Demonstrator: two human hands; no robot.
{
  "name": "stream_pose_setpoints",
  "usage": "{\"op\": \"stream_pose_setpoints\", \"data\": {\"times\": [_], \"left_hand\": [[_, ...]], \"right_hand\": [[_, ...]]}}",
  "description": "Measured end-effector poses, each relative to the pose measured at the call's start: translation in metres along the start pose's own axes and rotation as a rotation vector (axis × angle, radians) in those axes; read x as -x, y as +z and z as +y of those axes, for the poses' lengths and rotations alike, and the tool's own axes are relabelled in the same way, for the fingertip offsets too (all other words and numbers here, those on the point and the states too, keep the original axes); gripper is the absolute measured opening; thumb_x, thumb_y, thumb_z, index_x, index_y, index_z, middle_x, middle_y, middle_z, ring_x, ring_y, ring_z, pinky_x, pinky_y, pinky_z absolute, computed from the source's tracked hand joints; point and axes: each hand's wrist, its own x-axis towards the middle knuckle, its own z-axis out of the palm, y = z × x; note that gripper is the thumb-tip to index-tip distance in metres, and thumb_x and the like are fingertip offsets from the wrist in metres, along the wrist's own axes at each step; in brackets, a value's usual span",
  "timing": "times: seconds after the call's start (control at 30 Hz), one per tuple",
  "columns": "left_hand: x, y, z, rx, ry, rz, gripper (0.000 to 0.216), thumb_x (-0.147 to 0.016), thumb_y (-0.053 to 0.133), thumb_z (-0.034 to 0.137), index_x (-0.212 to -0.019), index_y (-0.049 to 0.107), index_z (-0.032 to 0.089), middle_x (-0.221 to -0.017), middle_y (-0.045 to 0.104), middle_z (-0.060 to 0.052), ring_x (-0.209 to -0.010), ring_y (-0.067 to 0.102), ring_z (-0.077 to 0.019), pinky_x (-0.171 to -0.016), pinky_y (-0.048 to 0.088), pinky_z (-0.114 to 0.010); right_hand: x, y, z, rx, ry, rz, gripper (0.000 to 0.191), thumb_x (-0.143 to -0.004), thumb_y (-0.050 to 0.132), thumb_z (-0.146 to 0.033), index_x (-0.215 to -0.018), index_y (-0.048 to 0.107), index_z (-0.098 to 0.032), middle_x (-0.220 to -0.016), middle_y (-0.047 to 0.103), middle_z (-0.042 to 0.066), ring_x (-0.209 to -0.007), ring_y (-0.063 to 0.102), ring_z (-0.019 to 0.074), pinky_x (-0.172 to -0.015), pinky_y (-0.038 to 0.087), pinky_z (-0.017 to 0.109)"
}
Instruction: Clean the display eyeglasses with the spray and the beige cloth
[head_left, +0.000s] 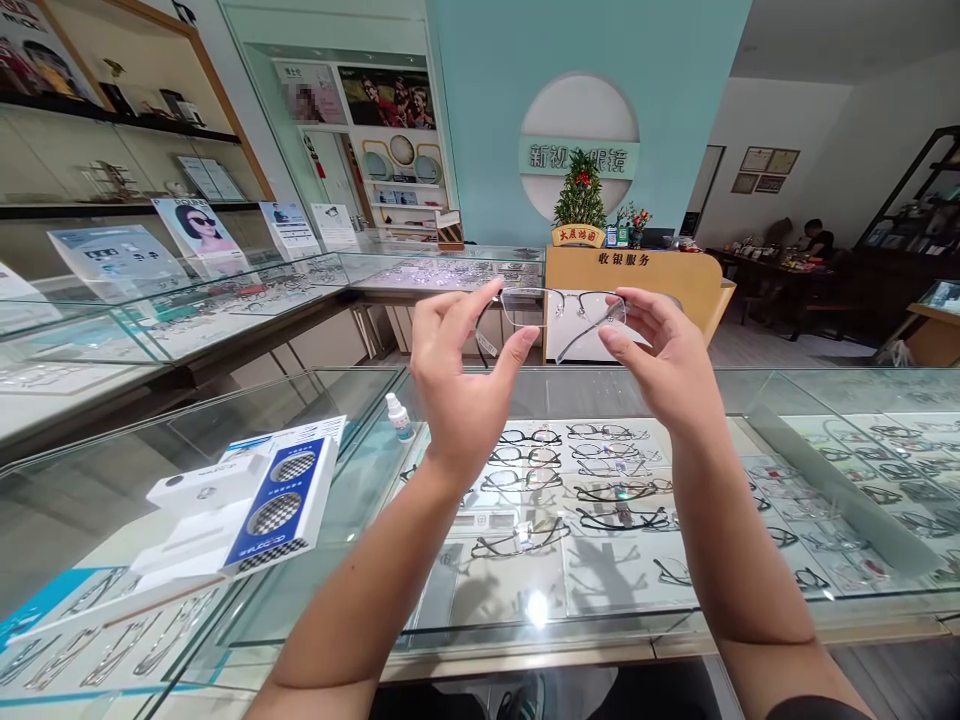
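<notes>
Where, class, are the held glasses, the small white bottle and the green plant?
Held glasses (pixel 571 296): head view, on the bridge between the lenses.
Small white bottle (pixel 401 424): head view, on its body.
Green plant (pixel 580 200): head view, on its leaves.

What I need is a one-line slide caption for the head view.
Left hand and right hand hold glasses over a glass case of frames.

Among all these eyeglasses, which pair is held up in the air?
The raised pair between left hand and right hand; the other pairs in the glass counter lie below.
</notes>
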Motion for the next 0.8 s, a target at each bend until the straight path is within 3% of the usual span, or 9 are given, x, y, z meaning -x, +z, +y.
{"op": "stream_pose_setpoints", "data": {"times": [0.33, 0.57, 0.8], "left_hand": [[0.001, 0.0, 0.003, -0.016, -0.052, 0.006, 0.047, -0.097, 0.085, 0.051, -0.139, 0.076, 0.033, -0.122, 0.065, -0.007, -0.118, 0.067, -0.0253, -0.107, 0.061, -0.045], [-0.001, 0.006, -0.007, 0.112, -0.114, -0.05, 0.047, -0.098, 0.083, 0.053, -0.14, 0.074, 0.034, -0.125, 0.067, -0.007, -0.119, 0.068, -0.0253, -0.103, 0.061, -0.044], [-0.002, 0.014, -0.021, 0.245, -0.249, -0.119, 0.048, -0.097, 0.082, 0.056, -0.139, 0.074, 0.035, -0.136, 0.071, -0.01, -0.125, 0.072, -0.0258, -0.1, 0.065, -0.04]], "right_hand": [[-0.001, 0.0, 0.005, 0.083, -0.015, -0.011, 0.053, -0.091, 0.083, -0.053, -0.137, 0.07, -0.031, -0.15, 0.073, 0.012, -0.137, 0.072, 0.0321, -0.107, 0.068, 0.054], [0.006, 0.005, -0.002, 0.188, -0.106, 0.085, 0.05, -0.096, 0.077, -0.051, -0.14, 0.066, -0.033, -0.148, 0.069, 0.011, -0.133, 0.071, 0.0306, -0.112, 0.064, 0.055], [0.009, 0.009, -0.006, 0.347, -0.203, 0.165, 0.048, -0.1, 0.073, -0.053, -0.143, 0.063, -0.035, -0.147, 0.068, 0.01, -0.131, 0.068, 0.031, -0.106, 0.064, 0.053]]}}
